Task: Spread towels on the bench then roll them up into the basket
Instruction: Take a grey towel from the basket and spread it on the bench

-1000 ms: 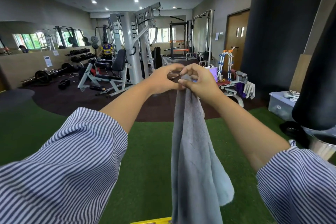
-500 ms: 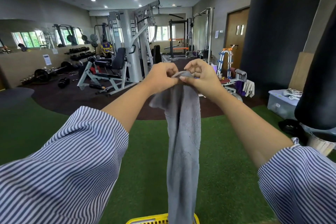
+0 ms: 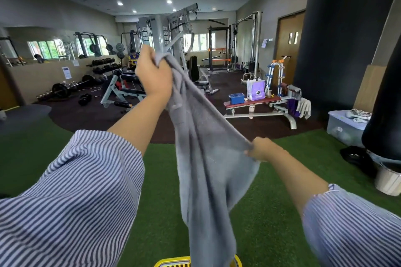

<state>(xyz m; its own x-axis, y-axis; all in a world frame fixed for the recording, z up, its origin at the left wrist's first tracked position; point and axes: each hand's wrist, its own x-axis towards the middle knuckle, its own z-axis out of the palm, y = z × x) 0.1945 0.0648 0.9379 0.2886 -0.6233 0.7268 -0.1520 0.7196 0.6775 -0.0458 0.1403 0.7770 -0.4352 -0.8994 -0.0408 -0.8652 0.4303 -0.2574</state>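
A grey towel (image 3: 204, 158) hangs in the air in front of me, stretched along one edge between my hands. My left hand (image 3: 154, 76) grips its top corner up high, fist closed round the cloth. Lower and to the right, my right hand (image 3: 261, 149) pinches the same edge. The rest of the towel drapes down over the yellow basket (image 3: 165, 262), whose rim shows at the bottom edge. A red padded bench (image 3: 251, 102) stands farther off on the dark floor, to the right.
A blue box (image 3: 236, 98), a purple bag (image 3: 255, 89) and a cup sit on the bench. A black punching bag (image 3: 384, 110) hangs close on the right above a clear storage bin (image 3: 342, 128). Weight machines and a person stand at the back. Green turf lies underfoot.
My hands were together at the towel's top; now the left has risen and the right has slid down and to the right along the edge, opening the towel out.
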